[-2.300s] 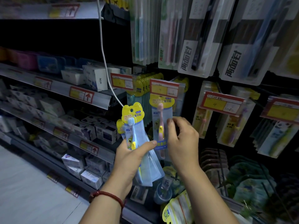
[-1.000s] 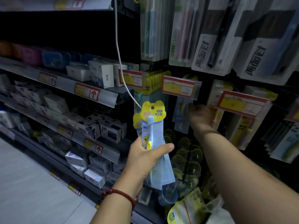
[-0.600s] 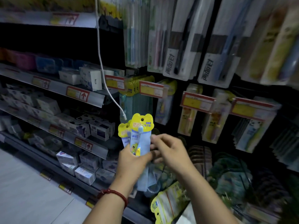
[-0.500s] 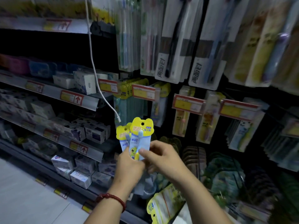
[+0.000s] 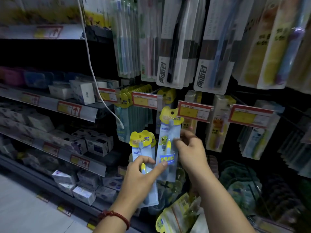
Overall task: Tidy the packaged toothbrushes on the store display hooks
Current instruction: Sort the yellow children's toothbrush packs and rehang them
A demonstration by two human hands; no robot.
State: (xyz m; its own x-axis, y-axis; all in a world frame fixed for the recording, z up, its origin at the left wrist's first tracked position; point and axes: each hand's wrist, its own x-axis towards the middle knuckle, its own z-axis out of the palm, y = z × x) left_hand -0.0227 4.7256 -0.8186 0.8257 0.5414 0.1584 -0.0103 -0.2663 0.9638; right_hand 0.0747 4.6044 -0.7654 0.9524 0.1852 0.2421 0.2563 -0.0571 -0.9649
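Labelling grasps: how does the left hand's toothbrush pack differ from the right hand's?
The left-hand pack sits lower; the right-hand pack is held higher, its header beside a price tag. The left hand grips its pack across the front, with a second header showing behind; the right hand pinches what looks like a single pack by its edge. Both have yellow headers with hang holes and pale blue cards.

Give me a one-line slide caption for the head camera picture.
Right hand holds one toothbrush pack raised near the price tags while left hand grips other packs.
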